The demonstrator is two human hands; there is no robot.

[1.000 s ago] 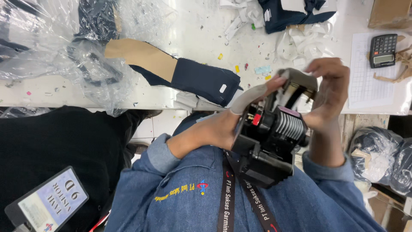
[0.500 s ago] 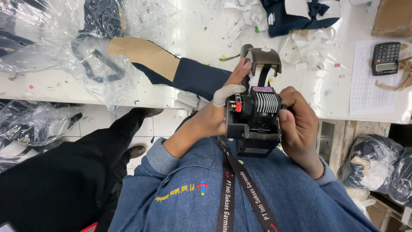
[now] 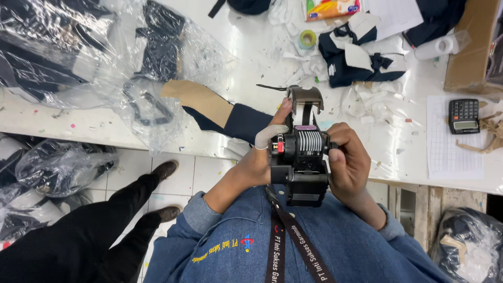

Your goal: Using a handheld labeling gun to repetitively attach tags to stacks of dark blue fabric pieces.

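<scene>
Label gun (image 3: 299, 157), black with a ribbed number wheel, sits upright between both hands just over the near edge of the white table (image 3: 251, 42), above the person's denim jacket (image 3: 314, 246). Far left, clear plastic bags of dark garments (image 3: 68, 52) crowd the tabletop and spill to its near edge, leaving little room there. Below them, more bagged bundles (image 3: 57, 167) lie on the tiled floor beside a black-trousered leg and brown shoes (image 3: 165, 170). A navy garment with a cardboard insert (image 3: 215, 110) lies flat on the table just left of the gun. The left hand (image 3: 262, 157) closes around the gun's left side, its thumb capped in a white finger cot and stretched up to the head. The right hand (image 3: 348, 162) wraps the right side, fingers curled tight on the body. Beyond the gun, paper scraps and a folded navy piece (image 3: 361, 57) litter the far middle. A bare strip of tabletop stays open right of the hands, up to a gridded sheet (image 3: 450, 152) and a black calculator (image 3: 463, 116). A cardboard box (image 3: 471, 47) stands at the far right edge.
</scene>
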